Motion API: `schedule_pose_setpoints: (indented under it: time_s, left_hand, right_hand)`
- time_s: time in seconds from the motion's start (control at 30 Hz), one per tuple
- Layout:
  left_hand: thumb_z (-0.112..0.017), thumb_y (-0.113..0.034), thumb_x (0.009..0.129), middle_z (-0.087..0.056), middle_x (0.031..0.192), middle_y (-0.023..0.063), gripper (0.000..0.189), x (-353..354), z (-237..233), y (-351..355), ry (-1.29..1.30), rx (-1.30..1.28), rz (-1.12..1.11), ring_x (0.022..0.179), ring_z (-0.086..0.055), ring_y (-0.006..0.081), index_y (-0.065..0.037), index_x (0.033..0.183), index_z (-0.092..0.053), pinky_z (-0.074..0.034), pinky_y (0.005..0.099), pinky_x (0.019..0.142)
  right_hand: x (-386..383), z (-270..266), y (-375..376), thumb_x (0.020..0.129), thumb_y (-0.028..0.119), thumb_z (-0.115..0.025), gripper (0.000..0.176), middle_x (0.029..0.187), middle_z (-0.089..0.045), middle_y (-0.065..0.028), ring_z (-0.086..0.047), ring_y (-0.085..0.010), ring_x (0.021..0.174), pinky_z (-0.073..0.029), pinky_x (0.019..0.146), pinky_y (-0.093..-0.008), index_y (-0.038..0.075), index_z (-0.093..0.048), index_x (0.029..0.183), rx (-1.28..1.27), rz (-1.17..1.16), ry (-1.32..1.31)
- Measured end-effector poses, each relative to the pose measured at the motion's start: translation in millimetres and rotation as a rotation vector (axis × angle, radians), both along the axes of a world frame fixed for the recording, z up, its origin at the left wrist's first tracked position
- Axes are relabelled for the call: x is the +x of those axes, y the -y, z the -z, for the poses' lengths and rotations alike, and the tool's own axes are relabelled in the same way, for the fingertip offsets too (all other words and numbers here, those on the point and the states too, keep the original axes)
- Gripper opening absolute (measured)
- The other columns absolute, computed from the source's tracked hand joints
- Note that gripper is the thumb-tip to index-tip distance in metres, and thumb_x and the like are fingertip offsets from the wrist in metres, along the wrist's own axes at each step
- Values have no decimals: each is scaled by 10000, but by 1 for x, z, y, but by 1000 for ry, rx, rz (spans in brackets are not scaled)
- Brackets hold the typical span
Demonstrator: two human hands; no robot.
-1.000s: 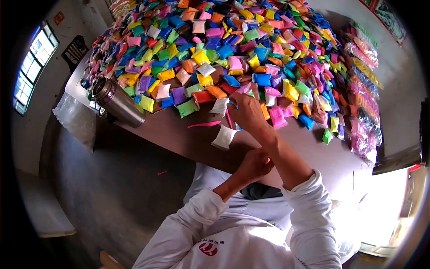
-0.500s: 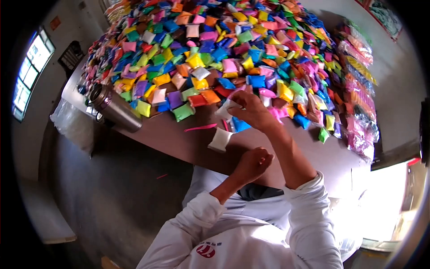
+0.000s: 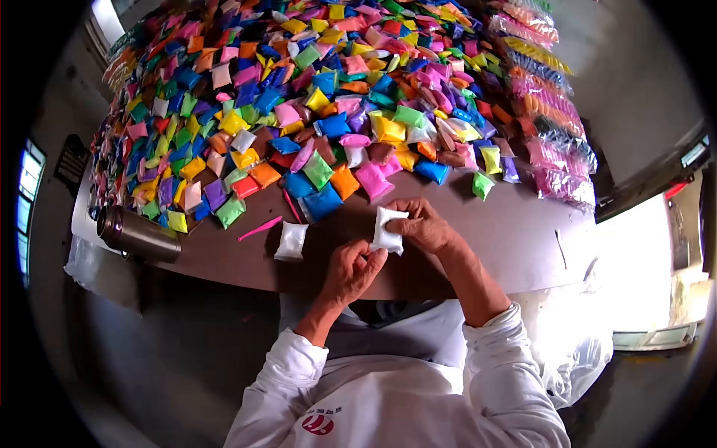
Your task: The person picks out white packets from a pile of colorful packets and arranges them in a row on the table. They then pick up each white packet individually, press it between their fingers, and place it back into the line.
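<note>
White pillow-shaped plastic packet (image 3: 388, 230) is held upright just above the near edge of the brown wooden desk (image 3: 523, 239), between the person's two hands. The right hand (image 3: 427, 224) wraps it from the side away from the left hand, its fingers (image 3: 409, 211) closed over the packet's upper half. The left hand (image 3: 351, 270) sits just below, fingers (image 3: 373, 257) curled in, with their tips meeting the packet's lower edge. Whether they pinch it or only touch it cannot be made out.

A second white plastic packet (image 3: 290, 240) lies flat on the desk just beyond the left hand, apart from both hands. Near it, a thin pink plastic stick (image 3: 260, 228) lies at a slant on the bare wood. A cylindrical steel flask (image 3: 138, 235) lies on its side at the desk's far left edge. Behind all this, a broad heap of small coloured packets (image 3: 321, 112) in blue, yellow, pink, orange, green and purple covers most of the desk. Its nearest blue and pink ones lie close to the right hand. Rows of clear bagged sets (image 3: 545, 112) line the right side of the desk.
</note>
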State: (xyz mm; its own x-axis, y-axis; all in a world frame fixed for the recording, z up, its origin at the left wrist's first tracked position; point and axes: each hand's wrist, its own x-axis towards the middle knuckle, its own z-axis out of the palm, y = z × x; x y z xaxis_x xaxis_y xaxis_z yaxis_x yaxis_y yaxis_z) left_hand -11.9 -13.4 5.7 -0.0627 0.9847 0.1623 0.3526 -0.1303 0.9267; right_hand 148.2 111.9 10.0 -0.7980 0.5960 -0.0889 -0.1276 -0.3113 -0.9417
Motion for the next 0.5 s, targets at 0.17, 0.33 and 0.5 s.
schedule_pose_setpoints:
  time_s: [0.17, 0.33, 0.5]
  left_hand:
    - [-543, -358, 894, -541, 642, 90, 358, 7, 5, -1, 64, 63, -44, 571, -526, 154, -1, 879, -567, -419, 279, 526]
    - [-503, -347, 921, -577, 686, 128, 371, 6, 7, -2, 99, -12, -27, 599, -574, 205, 19, 915, -564, -447, 309, 552]
    - [-474, -361, 933, -588, 702, 127, 396, 4, 3, 0, 69, -32, -14, 618, -593, 204, 24, 903, -561, -461, 304, 564]
  right_hand:
    - [-3, 5, 15, 835, 183, -664, 232, 836, -641, -22, -598, -100, 731, -482, 662, -245, 8, -615, 979, -30, -23, -77]
    - [-1, -7, 20, 859, 263, -646, 296, 780, -625, -37, -572, -82, 636, -455, 507, -204, 6, -581, 991, -3, -46, 82]
    - [-2, -6, 21, 842, 261, -668, 312, 741, -620, -32, -562, -87, 603, -447, 489, -209, 4, -578, 993, 50, -87, 76]
